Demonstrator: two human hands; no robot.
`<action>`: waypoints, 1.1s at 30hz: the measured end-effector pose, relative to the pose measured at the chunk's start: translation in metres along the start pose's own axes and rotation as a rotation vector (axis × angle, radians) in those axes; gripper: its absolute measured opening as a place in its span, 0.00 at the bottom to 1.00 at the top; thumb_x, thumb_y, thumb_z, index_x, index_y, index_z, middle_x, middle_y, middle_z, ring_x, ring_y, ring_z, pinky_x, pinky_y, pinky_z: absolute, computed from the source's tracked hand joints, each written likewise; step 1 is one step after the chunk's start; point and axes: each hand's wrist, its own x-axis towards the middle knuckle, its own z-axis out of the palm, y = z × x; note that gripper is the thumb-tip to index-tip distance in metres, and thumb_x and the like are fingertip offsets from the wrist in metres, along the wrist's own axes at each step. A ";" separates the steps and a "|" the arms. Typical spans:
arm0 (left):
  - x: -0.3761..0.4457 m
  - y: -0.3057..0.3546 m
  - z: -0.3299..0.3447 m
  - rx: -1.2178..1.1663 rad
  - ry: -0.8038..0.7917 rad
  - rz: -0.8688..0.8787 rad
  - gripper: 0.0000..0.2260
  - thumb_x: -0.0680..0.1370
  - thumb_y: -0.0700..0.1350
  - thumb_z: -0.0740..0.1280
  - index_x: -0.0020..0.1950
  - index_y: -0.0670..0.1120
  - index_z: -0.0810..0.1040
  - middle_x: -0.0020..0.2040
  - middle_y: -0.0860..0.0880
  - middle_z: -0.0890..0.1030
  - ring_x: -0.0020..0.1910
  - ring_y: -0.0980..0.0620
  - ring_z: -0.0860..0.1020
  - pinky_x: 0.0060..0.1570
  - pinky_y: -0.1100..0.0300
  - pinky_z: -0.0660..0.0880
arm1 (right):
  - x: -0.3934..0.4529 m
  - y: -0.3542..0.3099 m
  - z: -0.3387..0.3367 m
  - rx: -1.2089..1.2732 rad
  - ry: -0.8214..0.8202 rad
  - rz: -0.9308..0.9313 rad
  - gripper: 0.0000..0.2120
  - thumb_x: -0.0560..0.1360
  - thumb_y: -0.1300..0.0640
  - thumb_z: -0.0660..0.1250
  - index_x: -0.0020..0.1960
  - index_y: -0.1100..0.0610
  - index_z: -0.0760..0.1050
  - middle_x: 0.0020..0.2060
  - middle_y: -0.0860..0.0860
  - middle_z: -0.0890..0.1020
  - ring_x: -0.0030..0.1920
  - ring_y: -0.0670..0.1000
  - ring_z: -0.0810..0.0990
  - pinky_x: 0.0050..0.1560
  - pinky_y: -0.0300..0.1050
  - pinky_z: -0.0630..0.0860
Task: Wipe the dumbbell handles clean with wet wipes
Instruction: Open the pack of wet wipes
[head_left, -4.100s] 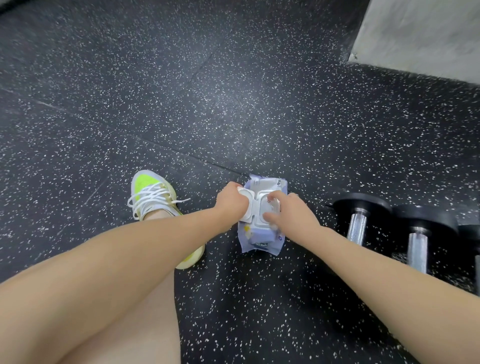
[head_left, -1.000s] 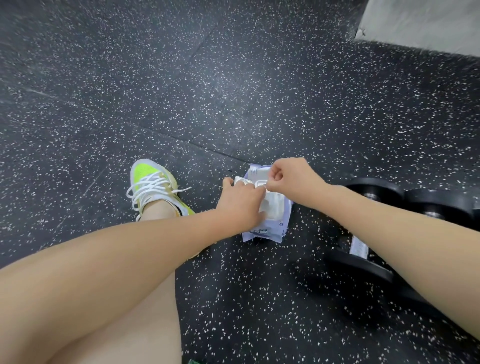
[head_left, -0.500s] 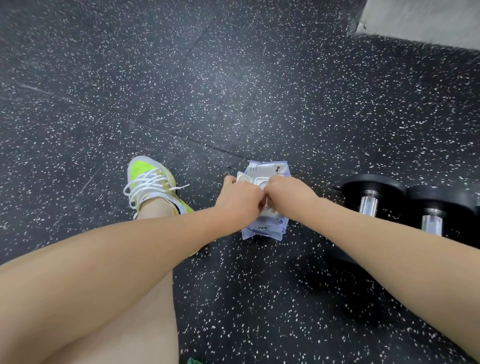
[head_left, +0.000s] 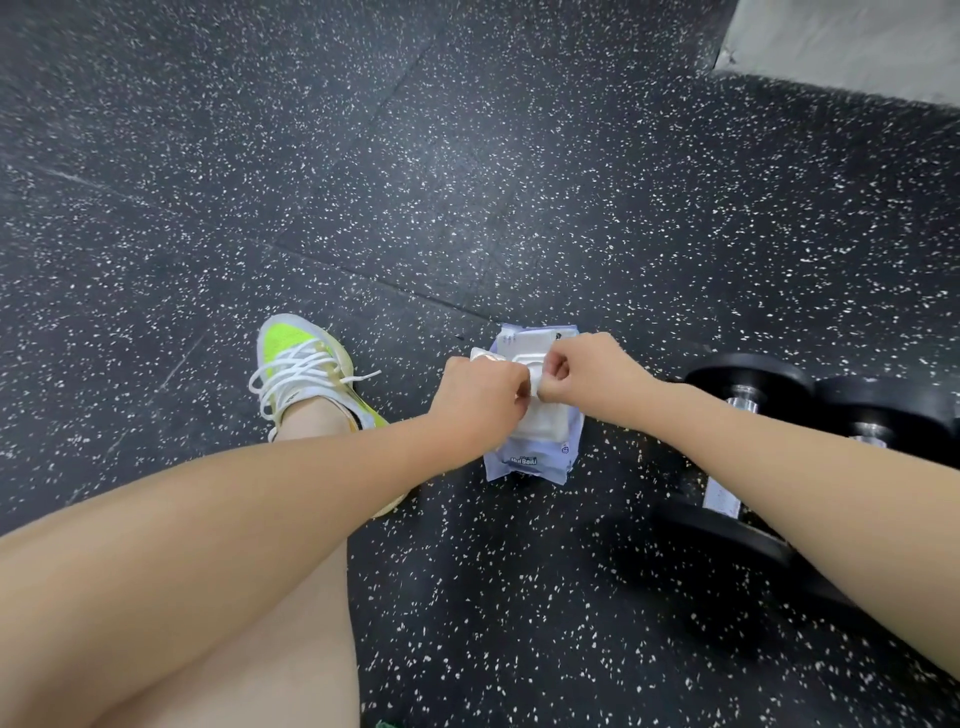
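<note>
A pale purple wet-wipe pack (head_left: 530, 447) lies on the black speckled floor (head_left: 519, 182), between a yellow-green shoe (head_left: 304, 364) and two dumbbells (head_left: 748, 441) near the floor's right edge. Both hands meet above the pack's white lid (head_left: 540, 423). The left hand (head_left: 475, 402) has curled fingers on the flipped-open lid. The right hand (head_left: 592, 382) pinches a bit of white wipe (head_left: 535, 384) at the opening. The nearer dumbbell's metal handle (head_left: 722, 493) shows beside the right forearm.

wet wipes pack (head_left: 530, 457), small blue brand print near its front edge, too blurred to read
</note>
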 end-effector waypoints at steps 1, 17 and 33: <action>0.000 -0.001 0.001 -0.024 0.014 -0.003 0.09 0.81 0.48 0.62 0.53 0.51 0.82 0.44 0.50 0.84 0.46 0.46 0.80 0.53 0.54 0.72 | -0.004 -0.002 -0.005 0.055 0.015 0.016 0.04 0.70 0.57 0.70 0.38 0.57 0.79 0.34 0.51 0.82 0.35 0.49 0.75 0.41 0.45 0.77; 0.002 0.026 0.005 -0.223 0.051 -0.216 0.11 0.78 0.44 0.62 0.44 0.47 0.83 0.41 0.49 0.84 0.33 0.50 0.75 0.35 0.58 0.76 | -0.123 -0.017 -0.089 0.672 0.418 0.196 0.06 0.77 0.61 0.66 0.44 0.59 0.80 0.26 0.50 0.77 0.23 0.41 0.69 0.26 0.30 0.66; -0.006 0.024 0.019 -0.238 -0.122 -0.181 0.08 0.78 0.33 0.60 0.50 0.44 0.75 0.40 0.47 0.70 0.36 0.47 0.67 0.34 0.55 0.69 | -0.189 -0.007 -0.073 0.764 0.321 0.209 0.06 0.74 0.54 0.69 0.39 0.51 0.80 0.26 0.48 0.78 0.29 0.46 0.72 0.38 0.44 0.73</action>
